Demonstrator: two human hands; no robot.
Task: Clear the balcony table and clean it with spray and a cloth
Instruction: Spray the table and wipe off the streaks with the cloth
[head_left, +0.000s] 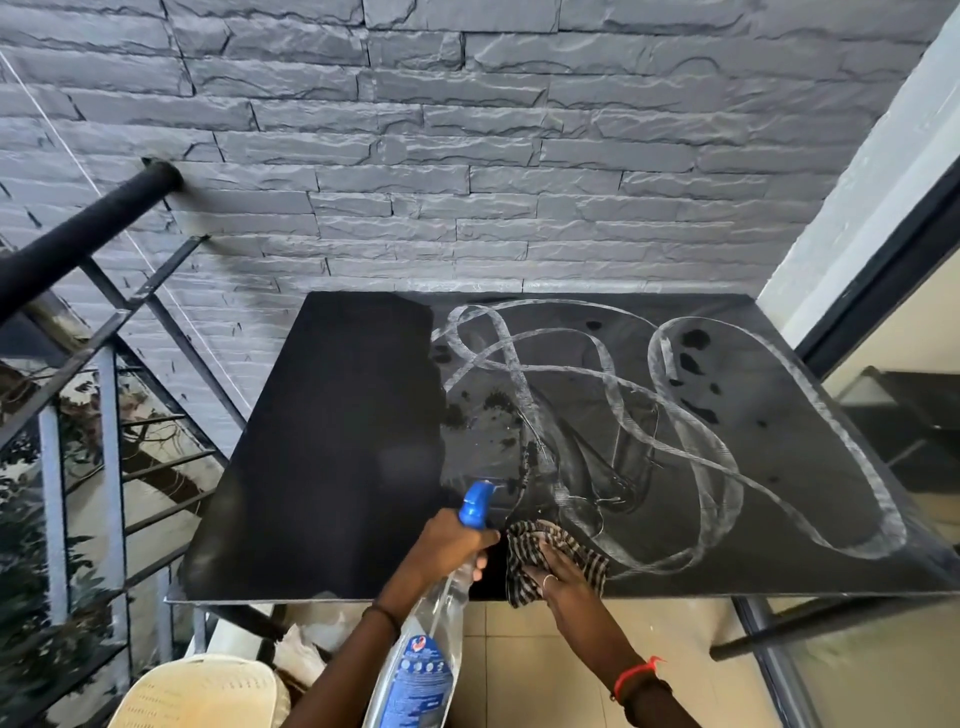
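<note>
Soft daylight, glare on the wet table (322, 467), edges bowed.

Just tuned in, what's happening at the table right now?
A person is cleaning the black table. The left hand holds the spray bottle, nozzle aimed at the tabletop. The right hand presses a striped cloth near the front edge. Looping wipe streaks cover the table's right side; nothing else sits on it.

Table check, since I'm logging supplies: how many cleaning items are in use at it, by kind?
Spray bottle, in the left hand: 1
Cloth, under the right hand: 1
Total: 2
</note>
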